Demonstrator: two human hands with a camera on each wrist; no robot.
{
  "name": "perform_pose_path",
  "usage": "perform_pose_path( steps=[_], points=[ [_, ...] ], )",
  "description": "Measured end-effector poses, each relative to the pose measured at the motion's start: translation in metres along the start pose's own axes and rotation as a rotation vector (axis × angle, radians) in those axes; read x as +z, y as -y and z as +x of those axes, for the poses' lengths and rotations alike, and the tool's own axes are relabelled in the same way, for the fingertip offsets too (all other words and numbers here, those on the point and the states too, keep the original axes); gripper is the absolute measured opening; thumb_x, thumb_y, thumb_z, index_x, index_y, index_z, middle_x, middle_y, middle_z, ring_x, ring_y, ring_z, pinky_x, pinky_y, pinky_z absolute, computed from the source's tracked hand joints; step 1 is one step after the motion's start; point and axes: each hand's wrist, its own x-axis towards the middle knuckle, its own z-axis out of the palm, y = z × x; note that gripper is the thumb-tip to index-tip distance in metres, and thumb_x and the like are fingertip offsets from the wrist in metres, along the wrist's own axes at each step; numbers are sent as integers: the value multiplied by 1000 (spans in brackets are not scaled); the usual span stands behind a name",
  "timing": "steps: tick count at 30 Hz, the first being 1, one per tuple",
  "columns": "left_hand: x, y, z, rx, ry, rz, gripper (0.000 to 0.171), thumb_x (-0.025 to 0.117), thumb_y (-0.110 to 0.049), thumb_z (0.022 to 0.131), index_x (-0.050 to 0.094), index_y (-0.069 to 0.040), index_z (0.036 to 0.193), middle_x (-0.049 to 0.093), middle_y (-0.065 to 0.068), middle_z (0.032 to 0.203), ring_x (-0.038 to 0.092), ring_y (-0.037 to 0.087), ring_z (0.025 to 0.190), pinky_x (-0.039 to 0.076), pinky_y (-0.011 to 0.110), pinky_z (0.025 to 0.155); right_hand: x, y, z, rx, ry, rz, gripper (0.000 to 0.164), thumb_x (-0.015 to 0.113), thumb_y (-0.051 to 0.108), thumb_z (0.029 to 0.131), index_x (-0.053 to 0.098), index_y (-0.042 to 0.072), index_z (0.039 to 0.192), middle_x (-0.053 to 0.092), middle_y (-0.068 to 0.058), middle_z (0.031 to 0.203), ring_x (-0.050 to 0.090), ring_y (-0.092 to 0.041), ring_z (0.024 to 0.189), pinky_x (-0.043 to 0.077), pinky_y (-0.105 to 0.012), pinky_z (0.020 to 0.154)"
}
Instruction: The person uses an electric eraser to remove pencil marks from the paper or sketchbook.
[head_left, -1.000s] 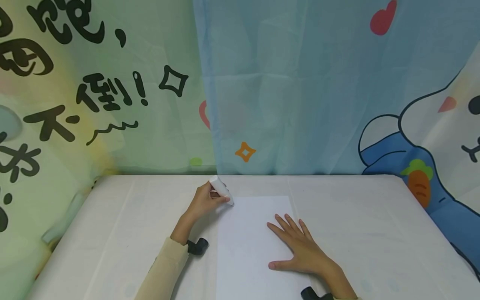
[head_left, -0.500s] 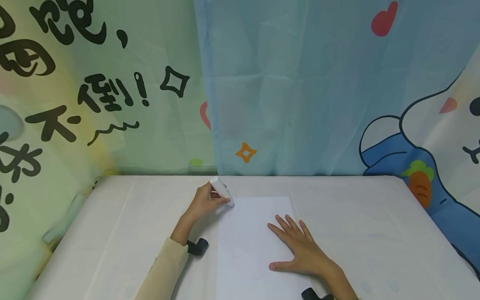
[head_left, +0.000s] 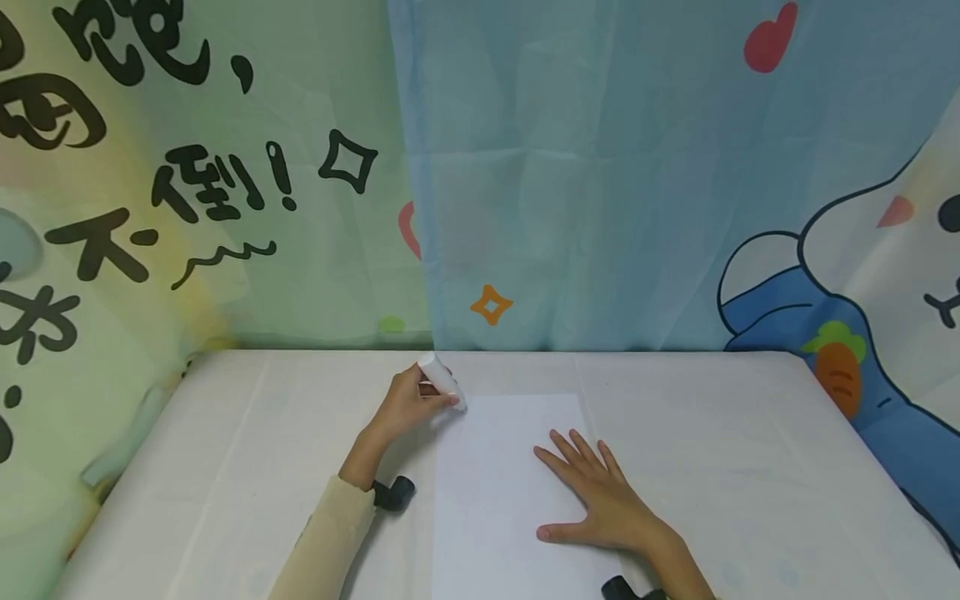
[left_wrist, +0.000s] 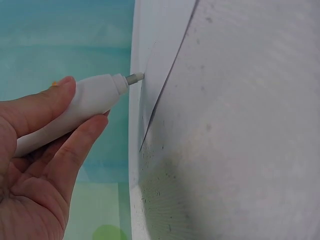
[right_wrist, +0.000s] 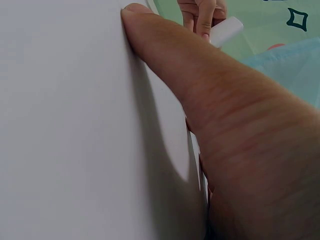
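Observation:
A white electric eraser [head_left: 441,377] is pinched between the thumb and fingers of my left hand [head_left: 405,407]. It leans with its thick end up and its tip down at the far left corner of a white sheet of paper [head_left: 495,492]. In the left wrist view, the metal collar and pale eraser tip [left_wrist: 139,76] show right at the paper's surface. My right hand [head_left: 596,500] rests with spread fingers on the sheet's right side. Close up in the right wrist view, its thumb [right_wrist: 165,40] lies along the paper and casts a shadow.
The paper lies on a white-covered table [head_left: 750,475]. Small dark specks [left_wrist: 162,192] are scattered on the cover near the paper's corner. Behind the table's far edge hangs a printed curtain [head_left: 600,183]. Each wrist wears a black camera mount [head_left: 395,493].

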Motion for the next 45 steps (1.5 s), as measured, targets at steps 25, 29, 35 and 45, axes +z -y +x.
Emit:
perform_pose_path(
  steps=[25, 29, 35, 45],
  points=[
    [-1, -3, -1, -41, 0, 1, 35, 74, 3, 83, 56, 10, 113, 65, 26, 103, 69, 37, 95, 58, 34, 79, 0, 0, 0, -4, -2, 2, 97, 74, 65, 71, 40, 20, 150, 28, -13, 159, 13, -39, 147, -4, -56, 117],
    [-2, -5, -2, -38, 5, 4, 36, 74, 3, 84, 55, 10, 113, 64, 27, 104, 69, 38, 96, 58, 35, 80, 0, -1, 0, -6, -4, 3, 97, 74, 66, 71, 40, 21, 149, 28, -13, 159, 13, -39, 147, -4, -54, 117],
    [-2, -3, -2, -16, 22, 12, 39, 73, 2, 84, 53, 13, 116, 63, 28, 104, 68, 40, 96, 58, 37, 79, 0, -1, 0, -8, -1, 2, 97, 74, 66, 71, 40, 20, 149, 28, -13, 159, 13, -40, 147, -4, -56, 117],
    [-3, -2, -2, -23, 29, 15, 37, 74, 2, 84, 55, 9, 114, 63, 25, 104, 69, 37, 97, 58, 33, 80, 0, -1, 0, 9, 5, 5, 97, 75, 64, 70, 41, 20, 149, 28, -13, 158, 13, -40, 147, -5, -54, 117]
  ],
)
